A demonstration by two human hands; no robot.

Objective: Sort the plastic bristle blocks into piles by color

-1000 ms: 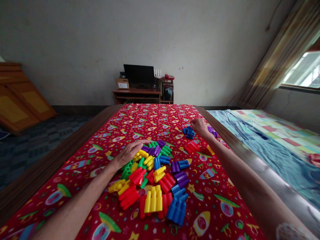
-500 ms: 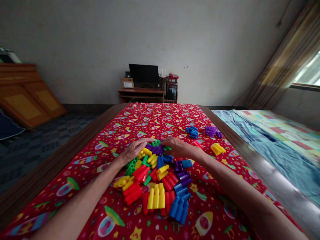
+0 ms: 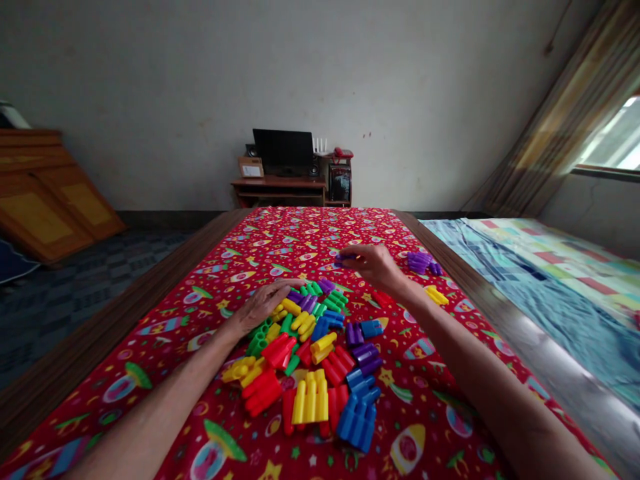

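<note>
In the head view, the left hand (image 3: 263, 308) lay palm down along the far left side of a loose pile of plastic blocks (image 3: 324, 347), its fingers stretched out and slightly curved over the edge; their undersides were hidden, and no block showed clasped in them. Yellow and purple blocks sat right beside those fingers. The right hand (image 3: 373, 263) was beyond the pile, fingers bent and tips drawn together on a dark purple piece (image 3: 341, 261) — only a small part of it showed, so its exact shape was hard to tell. That piece was apart from the pile, over the far part of the red patterned cloth (image 3: 300, 233). Near the right wrist lay a red block (image 3: 381, 298), and to the right of the forearm a yellow block (image 3: 437, 295); farther off, near the right edge of the cloth, was a purple group (image 3: 419, 261). Within the pile, green blocks (image 3: 336, 301) lay at the far end, while a ribbed yellow block (image 3: 311, 399) on top of red ones and a blue block (image 3: 357, 424) stood nearest the wearer. Past the table, a dark monitor (image 3: 283, 152) stood on a desk (image 3: 280, 181) by the wall, with a wooden cabinet (image 3: 55, 193) to the left and a bed (image 3: 525, 260) to the right.
</note>
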